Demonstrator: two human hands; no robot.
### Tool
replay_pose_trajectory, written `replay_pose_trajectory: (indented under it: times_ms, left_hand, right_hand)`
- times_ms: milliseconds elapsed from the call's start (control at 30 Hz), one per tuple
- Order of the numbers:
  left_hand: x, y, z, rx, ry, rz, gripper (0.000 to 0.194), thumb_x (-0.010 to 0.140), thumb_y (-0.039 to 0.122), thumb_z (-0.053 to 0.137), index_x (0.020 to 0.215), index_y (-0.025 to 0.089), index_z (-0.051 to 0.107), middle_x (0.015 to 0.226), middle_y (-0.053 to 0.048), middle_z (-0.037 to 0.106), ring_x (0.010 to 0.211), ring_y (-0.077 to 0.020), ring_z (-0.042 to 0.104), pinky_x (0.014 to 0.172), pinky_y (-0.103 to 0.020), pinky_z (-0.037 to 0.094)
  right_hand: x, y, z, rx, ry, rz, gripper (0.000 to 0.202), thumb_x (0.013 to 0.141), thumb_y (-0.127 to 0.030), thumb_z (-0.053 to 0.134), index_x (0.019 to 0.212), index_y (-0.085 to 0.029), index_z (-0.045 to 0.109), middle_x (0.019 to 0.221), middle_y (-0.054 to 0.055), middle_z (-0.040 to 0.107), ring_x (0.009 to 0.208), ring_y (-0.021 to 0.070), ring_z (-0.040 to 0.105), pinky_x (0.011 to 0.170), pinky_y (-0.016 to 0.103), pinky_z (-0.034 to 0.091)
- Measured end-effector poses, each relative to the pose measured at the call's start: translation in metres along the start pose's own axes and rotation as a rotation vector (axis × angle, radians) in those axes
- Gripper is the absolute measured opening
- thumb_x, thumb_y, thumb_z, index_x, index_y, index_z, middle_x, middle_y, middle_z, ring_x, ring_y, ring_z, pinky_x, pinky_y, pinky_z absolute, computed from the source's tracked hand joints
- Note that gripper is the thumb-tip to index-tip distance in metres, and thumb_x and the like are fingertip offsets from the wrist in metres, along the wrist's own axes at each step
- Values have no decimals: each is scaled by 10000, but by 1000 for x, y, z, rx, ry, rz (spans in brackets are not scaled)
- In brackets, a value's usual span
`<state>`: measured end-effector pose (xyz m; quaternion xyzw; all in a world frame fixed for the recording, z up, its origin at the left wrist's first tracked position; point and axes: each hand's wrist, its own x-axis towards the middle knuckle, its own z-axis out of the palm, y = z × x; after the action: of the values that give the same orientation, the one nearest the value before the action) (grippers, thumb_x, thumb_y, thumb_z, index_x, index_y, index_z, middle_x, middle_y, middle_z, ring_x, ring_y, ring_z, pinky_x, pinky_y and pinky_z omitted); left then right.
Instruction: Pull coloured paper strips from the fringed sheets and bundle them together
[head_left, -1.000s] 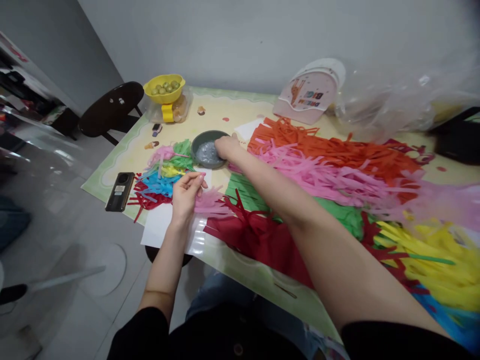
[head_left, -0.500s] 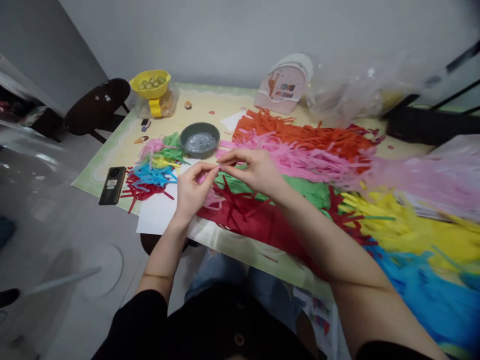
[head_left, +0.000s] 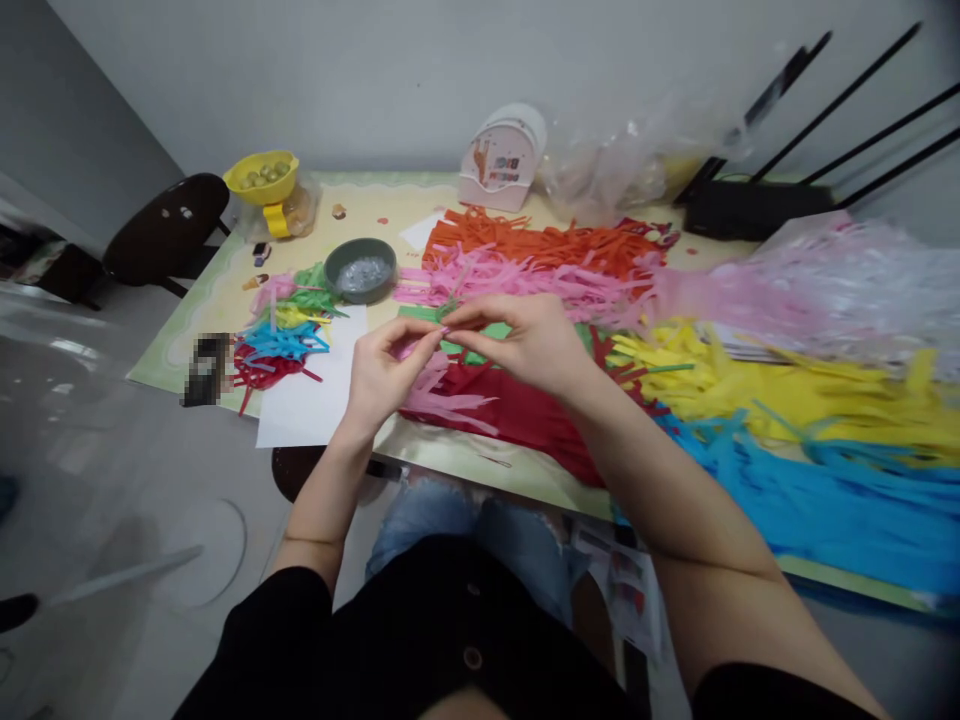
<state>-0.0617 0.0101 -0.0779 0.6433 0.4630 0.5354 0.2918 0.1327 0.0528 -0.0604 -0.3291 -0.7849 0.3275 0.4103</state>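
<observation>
Apparently, a gathered end is being worked on a pink fringed bundle (head_left: 450, 400), held at the left hand (head_left: 386, 375) over the table, its strips splayed out below the palm. The left thumb and forefinger are pinched on the bundle's tip; the right hand (head_left: 529, 345) is brought in to the same spot, thumb and forefinger nearly meeting, but what is pinched there cannot be told. For the next move, a firm left grip seems called for, with the tip kept tight while it is worked by the right fingers.

On the patterned table cover (head_left: 409, 195), a dark bowl (head_left: 349, 255) of clear, glinting bits is placed just beyond the hands. Small coloured fringes (head_left: 292, 340) are heaped left of it, near a white sheet (head_left: 307, 395). To the right, red (head_left: 517, 415), orange (head_left: 540, 245), yellow (head_left: 795, 390) and blue fringed sheets (head_left: 825, 500) are spread. Clear plastic bags (head_left: 615, 165) and a black router (head_left: 757, 210) are set by the grey wall; a dark stool (head_left: 161, 230) is seen off the left end
</observation>
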Motion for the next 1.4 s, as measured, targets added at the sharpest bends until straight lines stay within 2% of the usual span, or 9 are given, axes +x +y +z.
replay_pose_trajectory:
  times_ms: [167, 333, 533, 767, 933, 1133, 1233, 1333, 1400]
  left_hand:
    - [-6, 8, 13, 207, 18, 132, 181, 972, 353, 709, 922, 181, 739, 910, -47, 797, 845, -146, 741, 821, -260, 578]
    - [-9, 13, 23, -26, -69, 26, 274, 953, 434, 736, 1018, 189, 634, 931, -30, 764, 753, -115, 748, 698, -212, 582]
    - [-14, 22, 29, -142, -100, -57, 329, 917, 473, 777, 941, 189, 612, 813, -1, 758, 742, -127, 766, 713, -213, 572]
    - [-18, 9, 34, -640, -264, -444, 514, 658, 550, 962, 841, 141, 710, 688, -21, 765, 621, -124, 727, 678, -226, 580]
    - [-28, 4, 29, -725, -312, -562, 557, 568, 578, 991, 734, 129, 707, 666, -49, 762, 587, -128, 699, 631, -237, 546]
    - [-43, -4, 24, -669, -252, -567, 556, 601, 587, 965, 776, 137, 688, 687, -37, 744, 615, -125, 676, 647, -247, 507]
    - [-43, -11, 10, -554, -286, -516, 539, 644, 591, 925, 838, 154, 677, 735, -27, 738, 634, -115, 651, 650, -249, 476]
    - [-25, -23, -35, -209, -360, -400, 423, 744, 532, 825, 911, 167, 690, 832, -47, 758, 730, -152, 682, 711, -296, 509]
    - [1, -34, -81, 232, -145, -227, 297, 798, 458, 727, 912, 186, 693, 908, -53, 773, 833, -184, 706, 803, -353, 542]
  right_hand:
    - [-13, 0, -8, 144, 50, 62, 232, 847, -408, 810, 896, -184, 777, 855, 50, 791, 781, 189, 746, 740, 292, 586]
    - [-22, 4, -12, 227, 87, 110, 318, 824, -477, 831, 894, -177, 752, 852, 45, 770, 753, 169, 707, 719, 286, 565]
    - [-30, 0, -17, 334, -12, 142, 436, 799, -605, 835, 863, -182, 749, 784, 41, 755, 711, 182, 696, 675, 302, 549]
    - [-43, -9, -21, 51, -36, -42, 227, 929, -406, 742, 855, -201, 806, 818, 52, 770, 739, 172, 694, 719, 300, 519]
    - [-49, -12, -15, 138, -81, 65, 189, 888, -365, 765, 818, -201, 827, 780, 38, 776, 675, 166, 687, 635, 281, 506]
    - [-45, -17, -1, 48, 213, 60, 77, 868, -274, 766, 826, -218, 798, 775, 20, 769, 668, 166, 688, 645, 291, 544]
    - [-45, -18, 15, -35, 319, -13, 98, 907, -254, 723, 820, -221, 751, 807, 22, 763, 691, 166, 688, 683, 303, 559]
    - [-51, -9, 30, -32, 230, -46, 145, 968, -292, 660, 1066, -225, 743, 917, 39, 784, 797, 188, 727, 763, 326, 590]
    - [-57, 6, 36, -16, 71, -36, 309, 989, -318, 634, 1277, -222, 688, 1001, 55, 796, 858, 196, 745, 797, 333, 603]
